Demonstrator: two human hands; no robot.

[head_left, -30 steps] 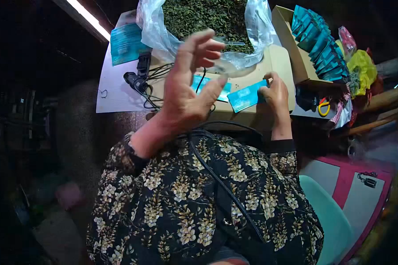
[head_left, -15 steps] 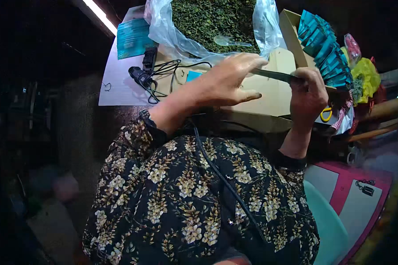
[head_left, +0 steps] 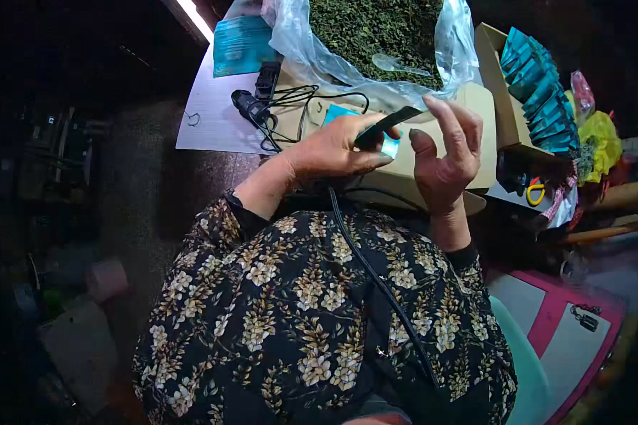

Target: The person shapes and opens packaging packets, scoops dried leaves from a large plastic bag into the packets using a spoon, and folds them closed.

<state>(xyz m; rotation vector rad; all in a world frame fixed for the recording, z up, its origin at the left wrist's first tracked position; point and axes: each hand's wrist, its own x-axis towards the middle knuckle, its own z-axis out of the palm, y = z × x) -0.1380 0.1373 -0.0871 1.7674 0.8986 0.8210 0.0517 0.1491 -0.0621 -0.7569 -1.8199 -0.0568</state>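
My left hand (head_left: 329, 147) is closed on a thin dark teal packet (head_left: 386, 127), seen nearly edge-on and tilted up to the right. To its right, my right hand (head_left: 446, 159) has thumb and fingers apart; its index fingertip is close to the packet's upper end, and I cannot tell whether they touch. Behind both hands lies a clear plastic bag (head_left: 457, 46) of dark green dried leaves (head_left: 376, 35), with a clear plastic spoon (head_left: 400, 66) on top. A bright teal piece (head_left: 339, 113) shows on the cardboard beyond my left hand.
A cardboard box (head_left: 495, 85) at the right holds several teal packets (head_left: 539, 92). More flat teal packets (head_left: 242, 46) lie at the back left. Black cables with a plug (head_left: 248, 106) cross the table's left side. A yellow-handled tool (head_left: 535, 193) sits below the box.
The packet has passed from my right hand into my left. My right hand has let go and its fingers have spread. The view has shifted slightly.
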